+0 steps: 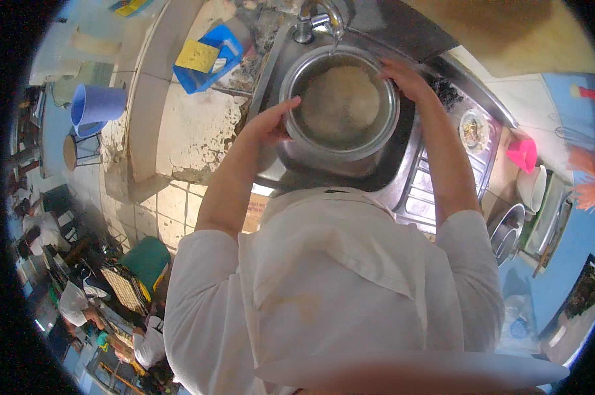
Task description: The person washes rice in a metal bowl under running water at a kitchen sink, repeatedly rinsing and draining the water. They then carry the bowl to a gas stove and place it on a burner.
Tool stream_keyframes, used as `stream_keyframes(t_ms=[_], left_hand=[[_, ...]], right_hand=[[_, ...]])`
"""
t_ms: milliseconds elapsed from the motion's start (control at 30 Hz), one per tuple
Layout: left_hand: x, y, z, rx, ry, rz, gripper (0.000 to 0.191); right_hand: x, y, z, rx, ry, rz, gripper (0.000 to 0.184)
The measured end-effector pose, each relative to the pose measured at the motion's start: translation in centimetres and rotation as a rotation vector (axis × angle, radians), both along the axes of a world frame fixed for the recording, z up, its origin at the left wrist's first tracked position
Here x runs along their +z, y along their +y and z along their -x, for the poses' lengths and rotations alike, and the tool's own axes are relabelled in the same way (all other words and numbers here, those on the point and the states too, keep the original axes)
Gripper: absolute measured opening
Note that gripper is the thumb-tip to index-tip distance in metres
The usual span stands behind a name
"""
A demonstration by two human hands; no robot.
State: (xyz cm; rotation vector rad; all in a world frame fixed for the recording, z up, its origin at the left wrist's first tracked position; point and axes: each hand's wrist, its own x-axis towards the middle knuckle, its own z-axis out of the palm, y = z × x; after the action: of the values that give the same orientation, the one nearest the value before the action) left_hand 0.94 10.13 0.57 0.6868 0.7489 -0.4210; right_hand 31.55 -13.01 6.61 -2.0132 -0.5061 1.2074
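Both my hands grip a round metal pot (pixel 394 129) that rests in or just over a stainless-steel sink basin (pixel 307 174). My left hand (pixel 272 122) has its thumb on the near-left rim, fingers along the outer wall. On the far-right rim is my right hand (pixel 405 79). Inside the pot is cloudy water (pixel 317 128) over a pale mass (pixel 351 94) that I cannot identify for certain. A chrome faucet (pixel 304 32) arches over the pot's far edge, and water seems to run from its spout.
Left of the sink, a blue plastic basket (pixel 191 81) holds a yellow sponge (pixel 197 56). A bowl of scraps (pixel 473 131) sits on the ribbed drainboard (pixel 420 185) at right, near a pink plastic cup (pixel 522 154). A purple mug (pixel 97 103) stands on the left ledge. People work at lower left.
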Motion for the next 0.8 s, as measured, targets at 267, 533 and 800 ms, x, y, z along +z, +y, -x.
stream_keyframes(t_ms=[267,533,800], left_hand=[[1.3,-4.2,0.8,0.125,0.03,0.017,0.028],[1.1,-7.7,0.5,0.361,0.094,0.16,0.038],[1.8,-6.9,1.0,0.328,-0.077,0.165,0.04]], right_hand=[[-0.1,6.3,1.8,0.113,-0.912,-0.155,0.04],[-2.4,10.1,8.4,0.374,-0.823,0.365,0.032],[-4.5,12.9,10.5,0.877,-0.983,0.148,0.024]])
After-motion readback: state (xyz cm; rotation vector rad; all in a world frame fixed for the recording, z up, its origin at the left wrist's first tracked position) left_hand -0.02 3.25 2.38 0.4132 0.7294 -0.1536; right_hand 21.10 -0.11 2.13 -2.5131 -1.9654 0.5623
